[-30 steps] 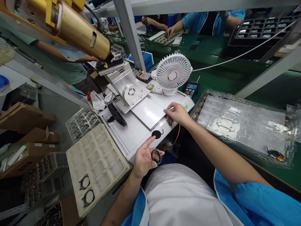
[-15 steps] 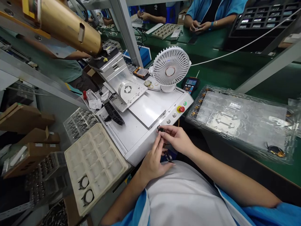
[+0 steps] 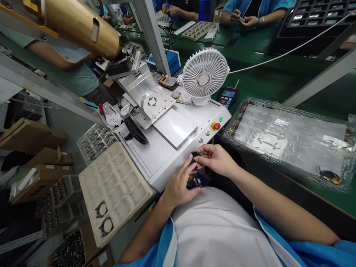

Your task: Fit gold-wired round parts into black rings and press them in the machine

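In front of my belly, a round black watch part point(image 3: 195, 156) sits between the fingertips of both hands. My right hand point(image 3: 218, 160) pinches it from the right with thumb and fingers. The fingers of my left hand point(image 3: 180, 185) press against its left and lower side. Below it, a dark ring-shaped watch case point(image 3: 197, 180) shows by the left palm; how it is held is partly hidden. Two similar ring-shaped cases point(image 3: 106, 226) lie in pockets of a cream tray point(image 3: 130, 211) to the left.
A white machine base point(image 3: 167, 174) with a red stop button point(image 3: 216, 126) stands ahead, carrying a metal fixture point(image 3: 155, 105) and a white fan point(image 3: 204, 76). A gold cylinder point(image 3: 83, 29) hangs upper left. Clear plastic trays point(image 3: 292, 148) lie right. A co-worker's hands point(image 3: 244, 20) are across the bench.
The black part has turned so more of its round face shows, and my fingers have shifted around it. The whole view has moved slightly. The co-worker's hands opposite have lifted and parted.
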Action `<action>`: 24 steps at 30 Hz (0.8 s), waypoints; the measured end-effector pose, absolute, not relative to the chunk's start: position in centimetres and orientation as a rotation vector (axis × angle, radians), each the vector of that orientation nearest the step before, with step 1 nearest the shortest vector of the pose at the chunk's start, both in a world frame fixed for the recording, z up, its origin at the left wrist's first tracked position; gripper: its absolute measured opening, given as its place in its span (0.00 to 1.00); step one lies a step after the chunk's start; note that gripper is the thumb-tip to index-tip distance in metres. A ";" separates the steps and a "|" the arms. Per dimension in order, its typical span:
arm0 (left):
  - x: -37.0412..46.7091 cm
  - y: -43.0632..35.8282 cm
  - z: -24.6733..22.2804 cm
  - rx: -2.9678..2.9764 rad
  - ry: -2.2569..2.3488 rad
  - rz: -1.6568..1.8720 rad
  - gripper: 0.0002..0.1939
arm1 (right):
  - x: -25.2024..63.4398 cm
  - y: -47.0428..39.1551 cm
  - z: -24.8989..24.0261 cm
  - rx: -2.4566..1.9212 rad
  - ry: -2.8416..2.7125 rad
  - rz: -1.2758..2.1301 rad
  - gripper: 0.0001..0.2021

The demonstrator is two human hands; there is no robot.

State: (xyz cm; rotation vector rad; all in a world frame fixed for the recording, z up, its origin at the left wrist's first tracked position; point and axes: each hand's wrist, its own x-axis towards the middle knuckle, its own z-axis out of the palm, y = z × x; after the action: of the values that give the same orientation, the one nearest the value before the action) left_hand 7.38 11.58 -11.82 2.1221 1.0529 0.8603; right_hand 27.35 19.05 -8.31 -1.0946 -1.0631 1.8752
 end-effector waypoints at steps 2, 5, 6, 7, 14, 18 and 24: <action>7.2 11.9 -11.5 2.222 1.097 0.779 0.47 | 27.5 19.1 -8.5 -1.087 -1.031 1.930 0.24; 6.9 12.3 -10.9 2.278 1.103 0.723 0.45 | 27.4 19.0 -9.0 -1.101 -0.946 1.934 0.25; 6.9 12.3 -10.9 2.248 1.091 0.735 0.45 | 27.4 19.0 -9.1 -1.107 -0.915 1.927 0.25; 6.8 12.4 -10.9 2.185 1.077 0.777 0.44 | 27.3 18.9 -9.1 -1.110 -0.886 1.926 0.24; 7.4 12.4 -12.4 1.290 0.919 1.380 0.26 | 26.9 17.9 -8.3 -1.089 -0.860 2.009 0.21; 7.8 12.4 -13.2 1.087 0.873 1.449 0.28 | 25.8 16.8 -7.3 -1.058 -0.780 2.114 0.22; 7.9 12.3 -13.6 1.088 0.865 1.459 0.31 | 24.6 15.6 -6.7 -1.046 -0.851 1.955 0.18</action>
State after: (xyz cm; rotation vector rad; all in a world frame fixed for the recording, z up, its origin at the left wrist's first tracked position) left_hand 7.94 12.31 -13.56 1.0880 0.8650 1.4591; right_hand 24.60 15.56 -6.73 -1.0461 -0.8508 1.9548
